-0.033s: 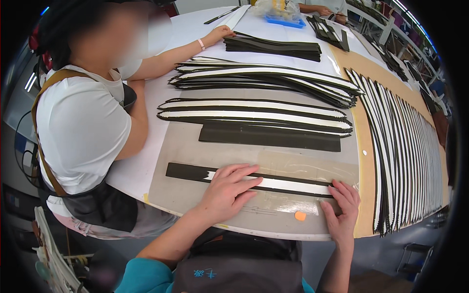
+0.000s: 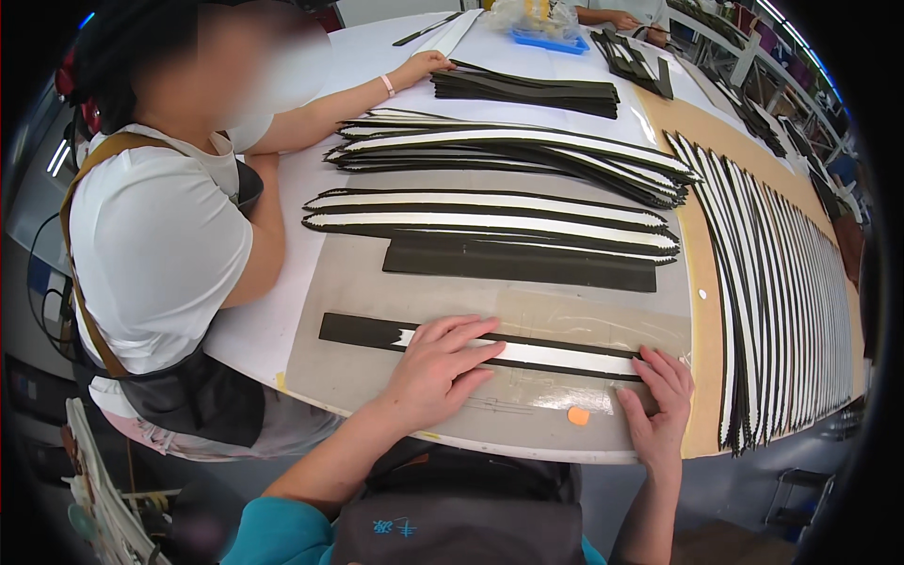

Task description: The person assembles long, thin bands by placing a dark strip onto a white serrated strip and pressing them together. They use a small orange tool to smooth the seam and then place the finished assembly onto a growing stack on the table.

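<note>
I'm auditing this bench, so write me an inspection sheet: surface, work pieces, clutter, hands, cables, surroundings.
Surface: grey mat on white table.
Job's things: black-and-white strip lying nearest; stacked strips beyond; fanned strips at right.
Clutter: orange piece near the front edge; small white disc near the fanned strips.
Hands: left hand on the strip; right hand touching its right end.
Cables: dark cable at far left, off the table.
Surroundings: co-worker at left; another person at far side.

strip [image 2: 565,356]: partly hidden under left hand [image 2: 438,369] | far person [image 2: 640,10]: cut off above
</note>
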A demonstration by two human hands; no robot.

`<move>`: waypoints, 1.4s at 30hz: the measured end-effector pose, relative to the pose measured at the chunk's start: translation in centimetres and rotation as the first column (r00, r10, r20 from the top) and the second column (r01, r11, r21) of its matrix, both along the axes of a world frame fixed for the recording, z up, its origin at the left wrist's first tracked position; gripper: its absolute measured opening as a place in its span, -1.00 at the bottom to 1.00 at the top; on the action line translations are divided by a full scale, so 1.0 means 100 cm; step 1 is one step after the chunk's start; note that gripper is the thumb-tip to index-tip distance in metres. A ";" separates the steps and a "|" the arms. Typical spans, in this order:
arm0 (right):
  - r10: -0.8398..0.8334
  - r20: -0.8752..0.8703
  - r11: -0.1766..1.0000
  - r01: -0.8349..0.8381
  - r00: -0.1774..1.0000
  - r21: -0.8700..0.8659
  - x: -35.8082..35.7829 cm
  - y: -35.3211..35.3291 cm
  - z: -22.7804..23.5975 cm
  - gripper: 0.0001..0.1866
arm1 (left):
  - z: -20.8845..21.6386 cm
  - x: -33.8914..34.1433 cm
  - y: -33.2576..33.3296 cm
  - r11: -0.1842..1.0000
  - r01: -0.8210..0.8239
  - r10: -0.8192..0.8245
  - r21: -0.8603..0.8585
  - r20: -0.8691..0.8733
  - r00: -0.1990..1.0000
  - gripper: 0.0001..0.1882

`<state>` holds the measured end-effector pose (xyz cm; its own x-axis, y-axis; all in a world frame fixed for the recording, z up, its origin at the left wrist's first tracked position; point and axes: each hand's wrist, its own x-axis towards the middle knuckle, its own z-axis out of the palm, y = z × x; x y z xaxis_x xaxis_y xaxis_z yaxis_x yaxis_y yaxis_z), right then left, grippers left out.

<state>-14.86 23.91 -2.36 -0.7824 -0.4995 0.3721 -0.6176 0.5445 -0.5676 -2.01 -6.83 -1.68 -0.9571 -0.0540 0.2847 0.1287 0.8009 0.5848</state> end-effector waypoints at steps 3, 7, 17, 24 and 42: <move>-0.006 -0.012 1.000 0.006 1.000 -0.016 0.001 0.000 0.002 -0.55 | -0.001 0.000 -0.001 1.000 0.021 -0.020 0.008 -0.028 0.999 -0.65; 0.009 0.002 0.999 -0.009 1.000 -0.039 0.000 -0.001 0.004 -0.54 | -0.001 0.001 -0.002 0.999 0.024 -0.024 -0.025 -0.019 1.000 -0.66; -0.032 0.062 0.996 0.037 0.998 -0.083 0.001 -0.002 0.000 -0.63 | 0.049 0.002 -0.007 0.874 0.288 -0.245 0.392 -0.156 0.957 -0.79; -0.050 0.066 0.994 0.056 0.997 -0.094 0.001 -0.002 0.001 -0.65 | 0.153 -0.019 0.014 -0.113 0.823 -0.604 0.557 -0.696 0.388 -0.49; -0.054 0.083 0.995 0.060 0.995 -0.079 0.003 -0.001 -0.002 -0.68 | 0.154 -0.023 0.079 -0.271 0.822 -0.297 0.501 -0.856 0.424 -0.44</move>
